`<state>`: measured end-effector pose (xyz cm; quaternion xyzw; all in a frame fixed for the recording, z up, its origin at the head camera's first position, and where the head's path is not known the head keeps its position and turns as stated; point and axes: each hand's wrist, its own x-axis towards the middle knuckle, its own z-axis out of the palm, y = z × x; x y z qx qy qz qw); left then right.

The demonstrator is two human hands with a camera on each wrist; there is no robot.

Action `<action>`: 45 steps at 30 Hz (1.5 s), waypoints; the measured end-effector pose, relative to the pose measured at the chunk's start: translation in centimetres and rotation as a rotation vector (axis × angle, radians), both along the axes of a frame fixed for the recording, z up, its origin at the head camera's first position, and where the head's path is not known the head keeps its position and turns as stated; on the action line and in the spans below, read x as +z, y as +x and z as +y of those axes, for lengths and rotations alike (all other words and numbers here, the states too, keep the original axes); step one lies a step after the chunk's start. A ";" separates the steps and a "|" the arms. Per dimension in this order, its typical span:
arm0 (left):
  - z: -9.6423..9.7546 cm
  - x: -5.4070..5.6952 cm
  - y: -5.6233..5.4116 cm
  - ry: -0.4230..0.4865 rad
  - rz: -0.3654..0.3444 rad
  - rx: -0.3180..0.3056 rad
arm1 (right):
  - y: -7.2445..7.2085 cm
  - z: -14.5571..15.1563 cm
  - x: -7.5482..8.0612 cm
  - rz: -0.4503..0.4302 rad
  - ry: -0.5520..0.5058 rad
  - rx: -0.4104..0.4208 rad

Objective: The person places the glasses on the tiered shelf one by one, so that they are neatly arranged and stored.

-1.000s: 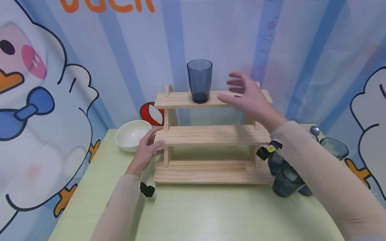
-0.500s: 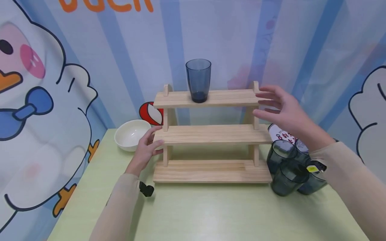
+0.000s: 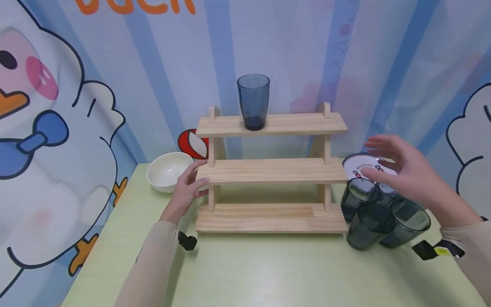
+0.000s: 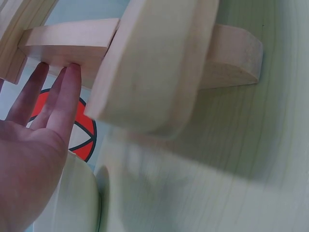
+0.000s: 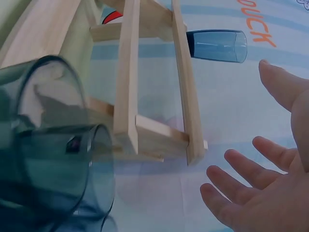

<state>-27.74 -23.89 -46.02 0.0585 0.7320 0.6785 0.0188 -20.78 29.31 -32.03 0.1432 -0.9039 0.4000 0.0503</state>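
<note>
A three-tier wooden display shelf (image 3: 268, 171) stands on the table. My left hand (image 3: 182, 194) rests against its left end at the middle board; in the left wrist view its straight fingers (image 4: 63, 104) touch an upright. One blue-grey tumbler (image 3: 254, 102) stands upright on the top board. On the right, my right hand (image 3: 408, 170) hovers above several grey tumblers (image 3: 370, 226) with fingers spread and slightly bent, holding nothing. In the right wrist view that hand (image 5: 263, 169) is apart from the nearby tumblers (image 5: 53, 145).
A white bowl (image 3: 168, 171) sits left of the shelf, behind my left hand. A white plate with red and dark print (image 3: 354, 164) lies behind the tumblers at right, partly covered by them and my right hand. A striped cartoon backdrop (image 3: 184, 64) rises behind the table.
My right hand has moved from beside the tumbler on the top board rightward and down to above the tumblers on the table, uncovering them. The left hand has stayed at the shelf.
</note>
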 end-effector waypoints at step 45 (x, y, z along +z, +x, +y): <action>0.0 0.2 0.1 0.000 -0.009 0.003 | 7.4 6.5 -13.4 -0.059 0.086 -0.354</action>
